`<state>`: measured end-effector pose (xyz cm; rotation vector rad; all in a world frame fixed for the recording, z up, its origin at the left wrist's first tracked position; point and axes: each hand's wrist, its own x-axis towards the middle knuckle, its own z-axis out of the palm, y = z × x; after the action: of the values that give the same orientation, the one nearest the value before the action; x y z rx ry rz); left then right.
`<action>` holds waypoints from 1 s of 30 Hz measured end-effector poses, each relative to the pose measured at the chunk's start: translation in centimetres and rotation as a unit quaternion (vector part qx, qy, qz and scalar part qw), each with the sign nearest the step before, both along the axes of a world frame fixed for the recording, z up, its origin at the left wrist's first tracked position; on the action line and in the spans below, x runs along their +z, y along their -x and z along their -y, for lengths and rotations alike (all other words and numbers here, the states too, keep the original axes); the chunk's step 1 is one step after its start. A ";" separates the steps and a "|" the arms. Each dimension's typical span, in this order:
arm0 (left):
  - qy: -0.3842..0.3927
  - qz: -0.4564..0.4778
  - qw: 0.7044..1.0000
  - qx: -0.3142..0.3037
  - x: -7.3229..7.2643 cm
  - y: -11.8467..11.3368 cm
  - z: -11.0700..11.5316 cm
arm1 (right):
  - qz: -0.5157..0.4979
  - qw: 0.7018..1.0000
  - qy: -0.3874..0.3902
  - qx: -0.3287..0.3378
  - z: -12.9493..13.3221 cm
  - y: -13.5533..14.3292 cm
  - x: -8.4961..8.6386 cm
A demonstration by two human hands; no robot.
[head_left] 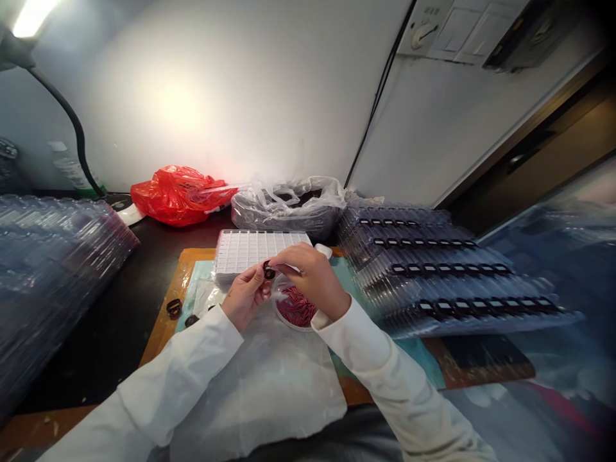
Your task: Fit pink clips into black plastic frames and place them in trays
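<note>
My left hand [248, 294] is closed, pinching a small black frame-shaped part [269, 270] between thumb and fingers. From the right, my right hand [315, 276] comes over it with thumb and fingertips pinched together at the part's upper edge. Whether those fingertips hold another tiny piece is too small to tell. Just below my right hand sits a round clear tub [283, 319] of thin dark red pieces [297, 307], partly covered by the hand. Behind both hands lies a white gridded tray [255, 247]. Another black frame-shaped part [174, 308] rests on the board at left, near a dark piece [191, 320].
Stacked clear plastic trays [428, 269] holding rows of black parts stand at right. More clear trays [58, 256] are piled at left. A red plastic bag [178, 196] and a clear bag of dark pieces [293, 205] sit against the wall. A lamp [72, 115] stands at back left.
</note>
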<state>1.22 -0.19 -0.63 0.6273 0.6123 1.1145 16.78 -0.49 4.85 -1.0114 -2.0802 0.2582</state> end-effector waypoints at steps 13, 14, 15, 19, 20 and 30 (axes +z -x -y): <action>0.012 0.008 1.000 0.023 -0.6 -0.1 0.1 | 0.107 0.984 -0.106 -0.098 1.4 1.0 -0.6; 0.015 0.010 1.000 0.020 -0.5 -0.1 0.1 | 0.109 0.983 -0.117 -0.096 1.5 0.9 -0.6; 0.018 0.012 1.000 0.019 -0.5 -0.1 0.1 | 0.112 0.982 -0.124 -0.090 1.5 0.8 -0.7; 0.023 0.025 0.999 0.031 -0.3 0.0 0.2 | 0.128 0.982 -0.127 -0.057 1.5 0.3 -0.9; 0.021 0.029 0.999 0.032 -0.3 0.0 0.2 | 0.131 0.982 -0.125 -0.050 1.5 0.2 -1.0; 0.043 0.043 0.997 0.040 -0.4 0.2 -0.1 | 0.180 0.974 -0.129 -0.045 1.4 0.0 -1.7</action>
<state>1.01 -0.12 -0.99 0.4814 0.6129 1.1769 16.80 -1.85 3.15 -1.0477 -2.3050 -0.2556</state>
